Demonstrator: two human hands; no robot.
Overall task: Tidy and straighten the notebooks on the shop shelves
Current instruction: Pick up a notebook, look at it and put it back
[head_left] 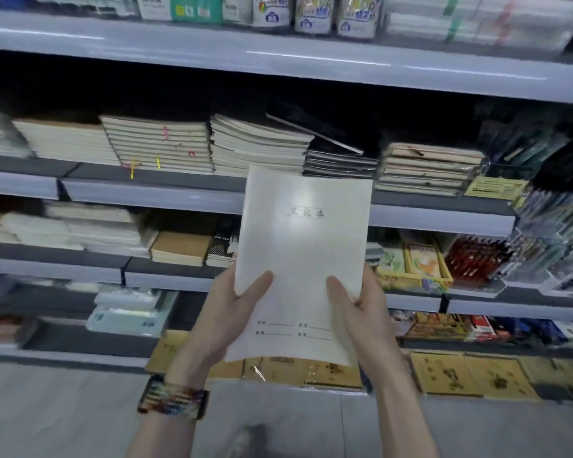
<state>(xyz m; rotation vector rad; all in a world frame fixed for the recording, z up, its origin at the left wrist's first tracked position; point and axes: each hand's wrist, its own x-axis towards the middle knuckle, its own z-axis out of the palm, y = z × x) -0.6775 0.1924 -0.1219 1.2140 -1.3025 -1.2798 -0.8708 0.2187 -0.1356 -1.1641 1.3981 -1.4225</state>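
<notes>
I hold one white notebook (pixel 301 259) upright before the shelves, cover toward me. My left hand (pixel 225 312) grips its lower left edge, thumb flat on the cover and fingers hidden behind. My right hand (pixel 364 312) grips the lower right edge the same way. A beaded band (pixel 172 399) circles my left wrist. Behind the notebook's top edge, the middle shelf (pixel 146 193) carries a cream stack (pixel 258 147) and, just to its right, a dark stack (pixel 341 163). One dark book (pixel 315 130) lies tilted above the dark stack. The cover print is too blurred to read.
</notes>
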